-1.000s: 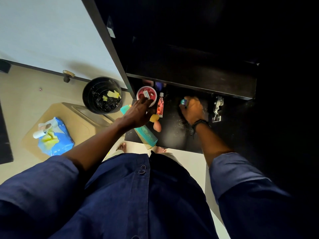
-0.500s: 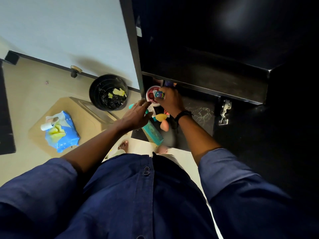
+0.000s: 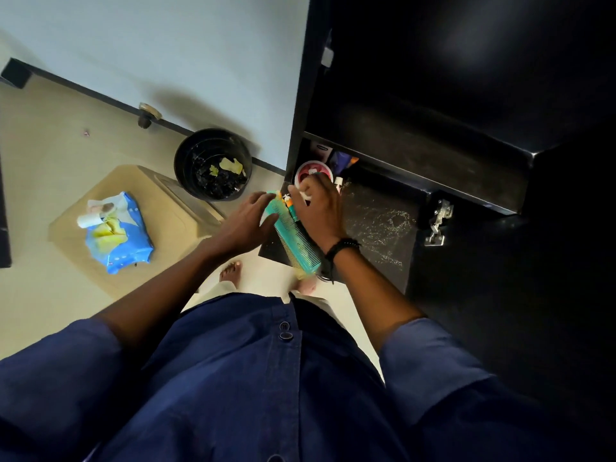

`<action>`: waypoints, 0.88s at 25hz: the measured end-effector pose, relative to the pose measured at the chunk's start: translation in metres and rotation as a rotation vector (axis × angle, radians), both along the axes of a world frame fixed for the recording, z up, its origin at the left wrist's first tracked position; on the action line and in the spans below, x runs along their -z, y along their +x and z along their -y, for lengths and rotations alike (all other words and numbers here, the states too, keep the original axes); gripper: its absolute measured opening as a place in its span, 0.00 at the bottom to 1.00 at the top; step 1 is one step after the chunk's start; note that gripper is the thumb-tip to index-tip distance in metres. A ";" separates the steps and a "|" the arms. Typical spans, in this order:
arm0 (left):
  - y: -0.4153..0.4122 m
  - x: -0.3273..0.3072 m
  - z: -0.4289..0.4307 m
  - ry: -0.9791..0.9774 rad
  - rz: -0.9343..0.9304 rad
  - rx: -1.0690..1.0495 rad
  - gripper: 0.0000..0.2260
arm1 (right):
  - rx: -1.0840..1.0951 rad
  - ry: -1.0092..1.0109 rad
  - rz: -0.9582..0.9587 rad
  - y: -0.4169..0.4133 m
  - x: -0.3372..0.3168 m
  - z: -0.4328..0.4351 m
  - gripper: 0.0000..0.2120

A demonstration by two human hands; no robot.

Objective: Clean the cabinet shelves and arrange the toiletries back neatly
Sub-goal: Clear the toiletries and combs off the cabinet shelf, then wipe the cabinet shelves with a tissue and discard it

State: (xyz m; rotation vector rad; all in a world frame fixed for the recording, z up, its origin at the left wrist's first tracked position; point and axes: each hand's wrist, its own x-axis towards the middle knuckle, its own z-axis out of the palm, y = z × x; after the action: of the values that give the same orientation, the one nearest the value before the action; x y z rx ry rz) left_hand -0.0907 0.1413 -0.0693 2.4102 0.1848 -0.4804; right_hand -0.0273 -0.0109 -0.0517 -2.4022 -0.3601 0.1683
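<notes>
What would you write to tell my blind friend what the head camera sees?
Seen from above, a person in a dark blue shirt handles a teal comb and small toiletries at a black cabinet shelf, beside a round red tub. On the floor to their left are a black bin and a blue wipes pack on a tan board.

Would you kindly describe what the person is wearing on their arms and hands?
Both arms have dark blue shirt sleeves, left sleeve and right sleeve, ending near the elbows, forearms bare. A black bracelet circles the right wrist. The left hand and right hand wear no gloves.
</notes>
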 end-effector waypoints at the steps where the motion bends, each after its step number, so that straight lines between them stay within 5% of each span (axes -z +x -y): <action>1: -0.006 -0.001 -0.004 -0.003 0.038 -0.032 0.21 | -0.042 -0.005 0.024 -0.007 -0.001 -0.006 0.10; 5: -0.043 0.001 -0.029 -0.034 0.115 -0.174 0.18 | -0.177 -0.042 0.019 -0.035 0.011 -0.040 0.08; 13: -0.148 0.039 -0.141 -0.011 -0.034 -0.476 0.17 | -0.458 -0.113 -0.156 -0.089 0.036 -0.157 0.09; 22: -0.189 0.091 -0.263 0.056 -0.189 -0.564 0.17 | -0.631 -0.318 -0.436 -0.121 0.072 -0.229 0.28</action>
State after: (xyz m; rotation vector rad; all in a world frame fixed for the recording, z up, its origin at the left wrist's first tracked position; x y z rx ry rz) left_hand -0.2793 0.4040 -0.1603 2.2263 0.9388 -0.4366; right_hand -0.1484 0.2184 -0.1239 -2.3817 -0.9232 1.0801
